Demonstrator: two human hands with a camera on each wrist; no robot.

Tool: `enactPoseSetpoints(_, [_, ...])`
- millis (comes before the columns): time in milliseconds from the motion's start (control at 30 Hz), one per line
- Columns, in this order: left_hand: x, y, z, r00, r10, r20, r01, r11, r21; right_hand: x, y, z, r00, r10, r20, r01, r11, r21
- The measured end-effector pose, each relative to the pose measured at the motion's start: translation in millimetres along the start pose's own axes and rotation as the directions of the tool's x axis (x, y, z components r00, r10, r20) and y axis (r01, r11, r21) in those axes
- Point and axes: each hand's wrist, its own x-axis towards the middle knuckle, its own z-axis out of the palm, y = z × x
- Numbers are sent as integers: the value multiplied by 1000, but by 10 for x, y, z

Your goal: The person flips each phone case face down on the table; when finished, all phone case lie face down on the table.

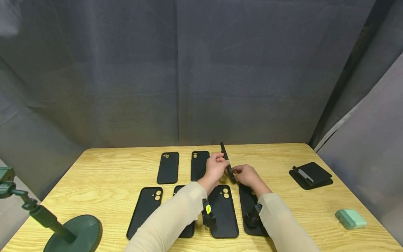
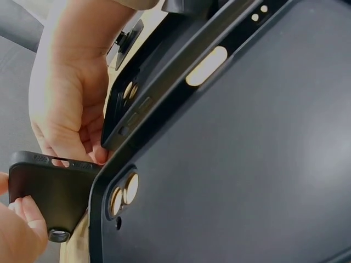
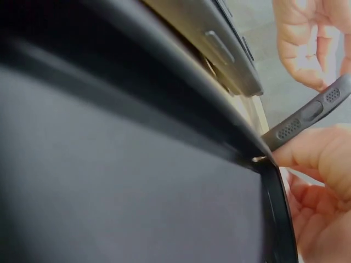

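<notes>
Above the table (image 1: 107,168), both hands' fingers (image 1: 224,161) pinch an edge-on phone case (image 1: 227,161).

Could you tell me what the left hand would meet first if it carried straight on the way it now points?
Probably only bare table: the left hand, gripping the raised phone case, points toward the far edge, though depth is unclear.

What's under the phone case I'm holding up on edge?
Under the raised case, gripped by the left hand and right hand, bare table shows. Right below its lower end, the hands cover the surface.
</notes>
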Motion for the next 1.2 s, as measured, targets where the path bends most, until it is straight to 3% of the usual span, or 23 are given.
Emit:
enactPoseSetpoints(200, [11, 14, 0, 999, -22, 25, 20, 997, 78, -17, -7, -9, 1000, 5, 19, -5, 1000, 26])
enactPoseSetpoints(367, [37, -2, 14, 999, -20, 29, 18, 997, 78, -41, 3, -16, 1000, 10, 15, -12, 993, 119])
enactPoseSetpoints(600, [29, -11, 40, 999, -31, 36, 29, 998, 52, -109, -9, -34, 1000, 3, 31, -11, 967, 256])
enactPoseSetpoints(767, [18, -42, 63, 998, -40, 41, 38, 998, 47, -198, -53, -108, 999, 30, -28, -18, 935, 355])
enactPoseSetpoints(933, [10, -35, 70, 999, -34, 42, 32, 999, 40, -299, -156, -213, 996, 31, -81, 3, 922, 387])
enactPoseSetpoints(1200, [13, -3, 66, 998, -43, 45, 41, 998, 53, -381, -281, -255, 996, 1, -92, 36, 915, 402])
